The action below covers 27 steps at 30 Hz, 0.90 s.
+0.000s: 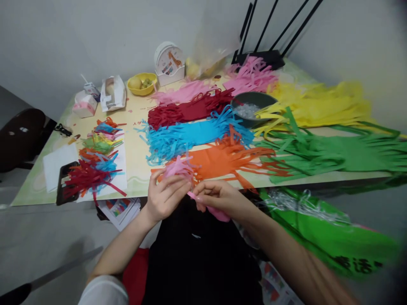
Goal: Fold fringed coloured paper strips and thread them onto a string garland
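Over the table's front edge, my left hand [168, 195] is closed around a pink fringed paper piece [181, 167], whose cut strips stick up above the fingers. Close beside it, my right hand [216, 197] pinches a pink strip at the lower end of that piece. More pink paper shows under the right palm; whether it is all one piece is hidden. Just beyond both hands lies orange fringed paper [213, 161]. Blue fringed paper [197, 133] and dark red fringed paper [193, 108] lie in rows behind it.
Green [356, 152] and yellow fringed paper [324, 103] cover the table's right side. A dark bowl [254, 99] holds clear bits. At left, a pile of multicoloured tassels [98, 169] overlaps a phone [65, 182]. Behind stand a yellow fruit bowl [142, 87] and a router [263, 59].
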Available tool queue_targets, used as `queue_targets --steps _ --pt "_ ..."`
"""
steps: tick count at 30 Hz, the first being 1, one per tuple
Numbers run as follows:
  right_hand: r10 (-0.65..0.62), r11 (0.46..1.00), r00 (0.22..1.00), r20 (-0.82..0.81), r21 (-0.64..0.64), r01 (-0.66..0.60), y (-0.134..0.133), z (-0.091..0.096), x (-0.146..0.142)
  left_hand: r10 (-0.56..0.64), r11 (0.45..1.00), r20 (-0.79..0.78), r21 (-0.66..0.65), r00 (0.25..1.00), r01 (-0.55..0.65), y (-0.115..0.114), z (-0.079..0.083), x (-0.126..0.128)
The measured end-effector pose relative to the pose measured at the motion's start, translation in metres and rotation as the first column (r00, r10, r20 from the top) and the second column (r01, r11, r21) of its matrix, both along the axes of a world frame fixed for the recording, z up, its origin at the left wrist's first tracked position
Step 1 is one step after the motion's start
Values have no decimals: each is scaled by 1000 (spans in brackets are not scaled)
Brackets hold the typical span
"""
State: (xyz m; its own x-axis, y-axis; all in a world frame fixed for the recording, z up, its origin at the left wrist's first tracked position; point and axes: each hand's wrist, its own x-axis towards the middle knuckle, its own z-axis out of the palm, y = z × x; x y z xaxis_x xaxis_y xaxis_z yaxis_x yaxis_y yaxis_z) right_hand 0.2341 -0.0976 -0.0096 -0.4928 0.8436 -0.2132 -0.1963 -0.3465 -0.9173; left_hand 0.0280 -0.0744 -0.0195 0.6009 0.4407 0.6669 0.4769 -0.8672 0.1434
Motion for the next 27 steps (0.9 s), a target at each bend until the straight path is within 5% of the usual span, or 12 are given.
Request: queue_targets --steps 7,12,18,21,24,27 --pt "-110 977 972 -207 156 144 -13 23 -13 128 962 315 -269 940 -41 -17 6 22" --pt "-288 882 953 -90 362 301 -7 21 -14 184 893 311 -449 932 -26 -23 17 36" --pt "-424 815 906 -1 436 382 -1 10 -14 290 742 444 -664 848 94 -26 6 45" --pt "-480 717 871 101 618 323 -4 10 -16 383 709 491 -700 782 92 -24 0 51" --pt "-483 573 852 202 809 134 -2 15 -5 442 730 552 -680 707 74 -22 1 53" --pt "-606 434 738 296 901 -5 34 22 36 417 765 637 -631 648 128 -29 9 46"
